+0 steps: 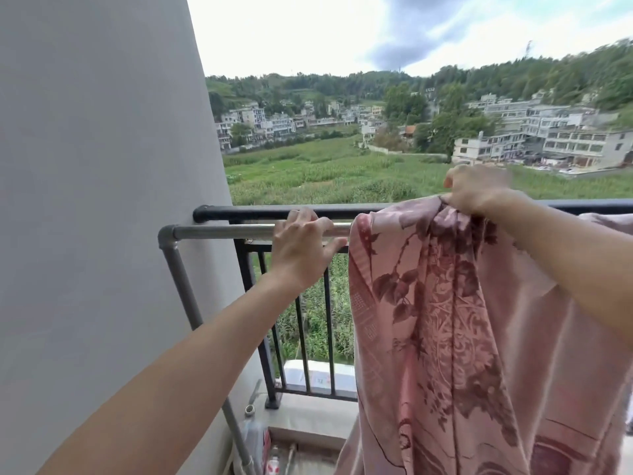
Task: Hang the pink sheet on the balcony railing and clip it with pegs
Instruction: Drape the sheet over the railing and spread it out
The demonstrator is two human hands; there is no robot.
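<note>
The pink sheet, printed with dark red leaves and scrolls, hangs in folds from the top of the railing and falls to the bottom of the view. My right hand grips a bunched part of the sheet at the level of the black top rail. My left hand rests on the silver rail with its fingers curled over it and its thumb under it, just left of the sheet's edge. No pegs are in view.
A grey wall fills the left side. The silver rail bends down into a post along the wall. Black vertical bars stand below the rails. Bottles and bags sit on the floor in the corner.
</note>
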